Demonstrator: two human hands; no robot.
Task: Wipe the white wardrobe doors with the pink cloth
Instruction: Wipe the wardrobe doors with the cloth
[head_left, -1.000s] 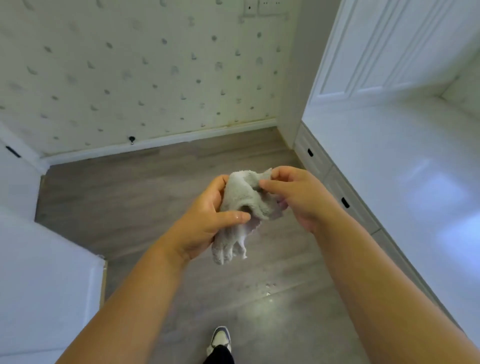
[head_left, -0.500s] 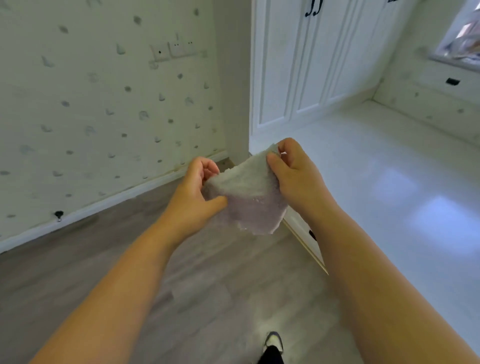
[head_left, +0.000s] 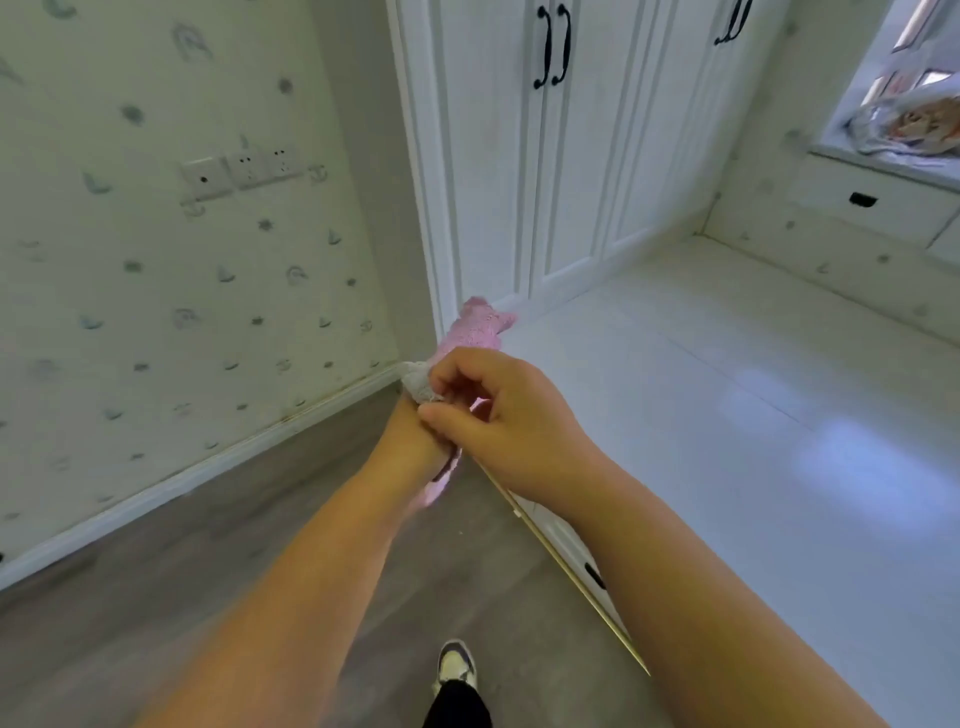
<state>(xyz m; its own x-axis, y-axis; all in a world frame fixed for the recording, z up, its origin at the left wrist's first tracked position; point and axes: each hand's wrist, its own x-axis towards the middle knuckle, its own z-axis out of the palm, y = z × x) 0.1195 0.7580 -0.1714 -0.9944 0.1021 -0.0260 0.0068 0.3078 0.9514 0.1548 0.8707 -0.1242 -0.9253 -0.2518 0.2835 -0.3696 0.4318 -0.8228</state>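
At frame centre, the right hand (head_left: 498, 410) pinches the pink cloth (head_left: 475, 332) with curled fingers; the left hand (head_left: 410, 431), mostly hidden behind it, grasps the cloth too, below the white wardrobe doors (head_left: 550, 156).

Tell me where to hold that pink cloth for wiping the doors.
Probably bunch the pink cloth at its middle in the right hand, coming from above. Now it is crumpled between both hands, one end poking up, another hanging below the left hand, away from the wardrobe doors.
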